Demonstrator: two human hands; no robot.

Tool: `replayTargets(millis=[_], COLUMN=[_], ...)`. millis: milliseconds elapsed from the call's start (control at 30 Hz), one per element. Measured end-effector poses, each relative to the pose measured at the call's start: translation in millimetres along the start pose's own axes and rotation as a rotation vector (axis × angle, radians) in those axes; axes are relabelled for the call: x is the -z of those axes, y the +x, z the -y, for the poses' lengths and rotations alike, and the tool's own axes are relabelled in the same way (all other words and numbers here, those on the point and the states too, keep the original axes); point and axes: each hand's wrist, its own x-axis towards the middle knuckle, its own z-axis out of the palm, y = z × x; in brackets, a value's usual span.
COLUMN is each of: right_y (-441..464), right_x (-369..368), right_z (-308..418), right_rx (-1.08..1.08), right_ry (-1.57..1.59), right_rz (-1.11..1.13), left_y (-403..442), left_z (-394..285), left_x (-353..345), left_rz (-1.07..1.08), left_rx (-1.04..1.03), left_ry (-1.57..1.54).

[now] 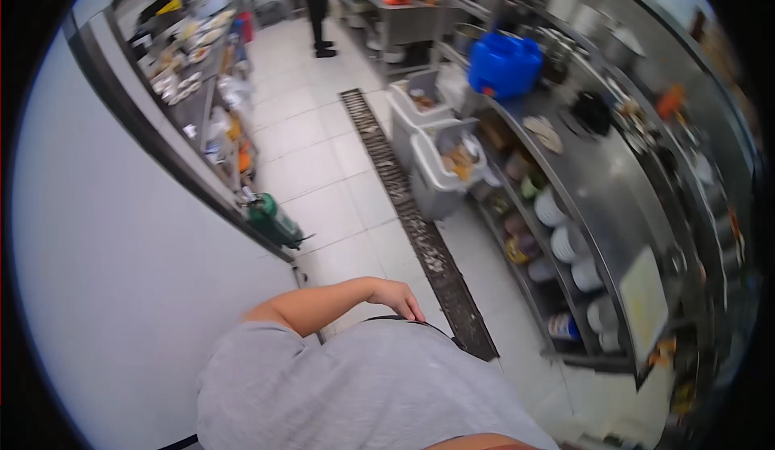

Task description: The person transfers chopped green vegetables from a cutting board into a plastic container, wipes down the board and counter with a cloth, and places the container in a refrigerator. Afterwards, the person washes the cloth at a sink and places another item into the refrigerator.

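My left hand (395, 297) hangs in front of my waist, at the end of a bent bare arm. Its fingers point downward, loosely extended, with the tips at a black band (440, 333) along the lower front of my grey shirt (363, 377). I see nothing held in it, though the thumb side is partly hidden. Only a bit of my right arm shows at the bottom edge; my right hand is out of view. Beyond my left hand, a floor drain grate (428, 248) runs along white tiles.
A steel counter (601, 175) with shelves of bowls stands at right, bearing a blue jerrycan (505, 64) and a cutting board (643, 305). Grey bins (444, 180) stand beside it. A green cylinder (273, 220) is left, by a white wall (121, 248). Another person (317, 6) stands ahead.
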Motion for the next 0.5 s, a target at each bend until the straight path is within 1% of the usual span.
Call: replayTargets(millis=[67, 100, 167, 200, 233, 300, 333, 400, 467, 500], right_y=[112, 168, 292, 361, 412, 494, 511, 541, 558, 556], right_x=[32, 48, 69, 76, 78, 80, 80, 64, 39, 31], right_z=[18, 40, 114, 165, 209, 303, 368, 459, 537, 580], right_rx=[0.207, 0.251, -0.037, -0.195, -0.095, 0.06, 0.071, 0.111, 0.074, 0.07], right_ry=[0.022, 0.105, 0.555, 0.766, 0.811, 0.963, 0.906, 0.948, 1.02, 1.027], right_rz=[-0.032, -0.033, 0.046, 0.082, 0.131, 0.352, 0.322, 0.458, 0.613, 0.65], left_y=[-10, -19, -37, -48, -63, -87, -99, -125, -153, -166], left_z=[10, 12, 9, 10, 13, 34, 43, 59, 55, 43], left_x=[36, 48, 78, 89, 99, 125, 140, 177, 233, 265], left_rz=[-0.175, -0.25, -0.392, -0.523, -0.652, -0.913, -1.021, -1.218, -1.225, -1.23], left_rx=[-0.044, -0.026, 0.005, -0.025, -0.055, -0.146, -0.151, -0.159, -0.182, -0.203], left_ry=[0.028, -0.002, -0.053, -0.162, -0.268, -0.419, -0.467, -0.554, -0.609, -0.624])
